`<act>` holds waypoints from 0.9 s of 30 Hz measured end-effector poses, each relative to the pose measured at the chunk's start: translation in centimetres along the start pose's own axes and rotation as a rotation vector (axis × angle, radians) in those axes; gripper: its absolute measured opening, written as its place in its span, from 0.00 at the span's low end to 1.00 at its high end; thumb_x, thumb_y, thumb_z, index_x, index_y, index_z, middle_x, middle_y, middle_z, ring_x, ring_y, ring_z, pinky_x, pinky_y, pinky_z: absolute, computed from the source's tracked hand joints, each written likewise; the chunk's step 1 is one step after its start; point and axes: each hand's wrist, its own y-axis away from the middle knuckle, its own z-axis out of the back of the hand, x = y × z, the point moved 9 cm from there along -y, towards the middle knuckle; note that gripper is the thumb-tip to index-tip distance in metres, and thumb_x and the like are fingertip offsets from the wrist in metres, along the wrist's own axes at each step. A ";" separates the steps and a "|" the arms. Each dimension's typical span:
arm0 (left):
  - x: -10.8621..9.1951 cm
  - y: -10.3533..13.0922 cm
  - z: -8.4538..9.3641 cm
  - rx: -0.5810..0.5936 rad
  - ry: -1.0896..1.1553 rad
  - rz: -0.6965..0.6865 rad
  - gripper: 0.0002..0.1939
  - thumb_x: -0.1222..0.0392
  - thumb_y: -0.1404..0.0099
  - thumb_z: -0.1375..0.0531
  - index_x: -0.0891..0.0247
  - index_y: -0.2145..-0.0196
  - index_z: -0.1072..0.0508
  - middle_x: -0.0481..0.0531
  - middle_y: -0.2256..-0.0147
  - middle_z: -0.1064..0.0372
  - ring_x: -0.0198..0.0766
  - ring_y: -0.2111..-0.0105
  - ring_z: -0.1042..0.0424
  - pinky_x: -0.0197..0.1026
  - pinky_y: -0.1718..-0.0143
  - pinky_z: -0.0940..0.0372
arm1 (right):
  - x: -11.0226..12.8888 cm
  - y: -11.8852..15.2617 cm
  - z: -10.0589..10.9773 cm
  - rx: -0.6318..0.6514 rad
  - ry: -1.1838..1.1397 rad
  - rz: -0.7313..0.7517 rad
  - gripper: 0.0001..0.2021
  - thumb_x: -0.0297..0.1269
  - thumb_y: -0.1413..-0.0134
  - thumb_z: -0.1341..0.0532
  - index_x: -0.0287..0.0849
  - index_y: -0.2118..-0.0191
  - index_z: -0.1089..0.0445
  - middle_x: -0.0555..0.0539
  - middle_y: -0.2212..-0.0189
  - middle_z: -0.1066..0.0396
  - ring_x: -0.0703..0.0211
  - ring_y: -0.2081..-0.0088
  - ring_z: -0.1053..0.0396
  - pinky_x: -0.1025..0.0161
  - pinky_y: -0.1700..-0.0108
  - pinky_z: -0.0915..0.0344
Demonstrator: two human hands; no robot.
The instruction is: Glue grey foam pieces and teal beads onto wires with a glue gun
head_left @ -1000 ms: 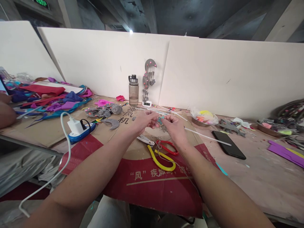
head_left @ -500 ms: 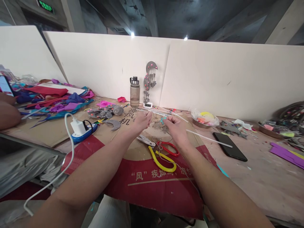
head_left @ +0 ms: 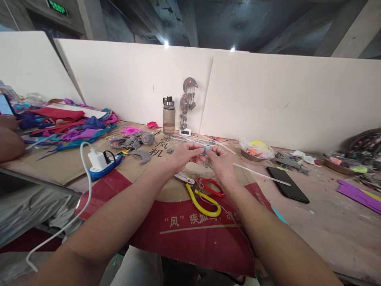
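My left hand [head_left: 188,155] and my right hand [head_left: 219,161] meet above the cardboard sheet [head_left: 208,242]. Between their fingertips is a small teal star-shaped piece [head_left: 204,149], mostly covered by the fingers. Both hands are closed in a pinch on it. Just below the hands lie scissors with a yellow handle [head_left: 205,210] and a red handle loop [head_left: 212,186], with grey string [head_left: 202,190] tangled over them. A small grey piece [head_left: 170,150] sits on the cardboard left of my left hand. Small grey pieces under the hands are partly hidden.
At the left are a grey crescent [head_left: 143,156], a yarn ball [head_left: 148,138], a blue power strip [head_left: 107,171] and coloured scraps [head_left: 71,123]. Behind stand a bottle [head_left: 169,117] and a hanging moon ornament [head_left: 189,93]. A bowl [head_left: 256,153] and phone [head_left: 287,184] lie right.
My left hand has moved right and its fingers have come to the teal star, which my right hand held. The small grey piece at the left has come into sight.
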 end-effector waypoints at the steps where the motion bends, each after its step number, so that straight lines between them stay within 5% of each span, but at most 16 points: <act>1: 0.1 0.0 0.1 -0.013 0.019 -0.004 0.17 0.56 0.51 0.29 0.69 0.67 0.26 0.52 0.73 0.27 0.33 0.75 0.27 0.34 0.75 0.35 | 0.0 0.1 0.0 -0.003 0.011 0.005 0.13 0.47 0.57 0.37 0.41 0.72 0.30 0.56 0.81 0.41 0.67 0.77 0.49 0.67 0.73 0.49; 10: 0.4 -0.2 0.9 -0.088 0.067 0.021 0.12 0.61 0.50 0.30 0.69 0.70 0.25 0.51 0.75 0.27 0.31 0.76 0.28 0.33 0.73 0.32 | -0.2 0.2 -0.4 -0.027 0.043 0.075 0.14 0.46 0.56 0.37 0.39 0.69 0.30 0.56 0.80 0.42 0.66 0.77 0.49 0.65 0.73 0.49; 18: -0.4 -0.1 1.7 -0.172 -0.096 -0.005 0.10 0.59 0.46 0.34 0.68 0.72 0.28 0.48 0.77 0.31 0.28 0.81 0.32 0.30 0.83 0.39 | 0.6 0.2 -0.6 0.001 0.081 0.149 0.15 0.44 0.52 0.39 0.42 0.61 0.36 0.58 0.79 0.44 0.65 0.77 0.45 0.66 0.72 0.46; 23: -1.0 -0.2 2.8 -0.241 -0.238 -0.066 0.08 0.58 0.44 0.36 0.67 0.72 0.29 0.46 0.78 0.33 0.29 0.83 0.32 0.29 0.87 0.46 | 0.7 -0.1 -0.5 0.038 0.171 0.157 0.10 0.44 0.50 0.41 0.42 0.68 0.34 0.55 0.78 0.39 0.64 0.75 0.43 0.65 0.70 0.45; 27: -2.1 -0.6 4.6 -0.320 -0.282 -0.170 0.08 0.59 0.43 0.38 0.67 0.72 0.29 0.46 0.81 0.34 0.30 0.83 0.32 0.30 0.85 0.41 | 0.8 0.1 -1.2 0.117 0.236 0.173 0.12 0.46 0.48 0.43 0.41 0.71 0.32 0.54 0.78 0.38 0.64 0.74 0.43 0.65 0.68 0.44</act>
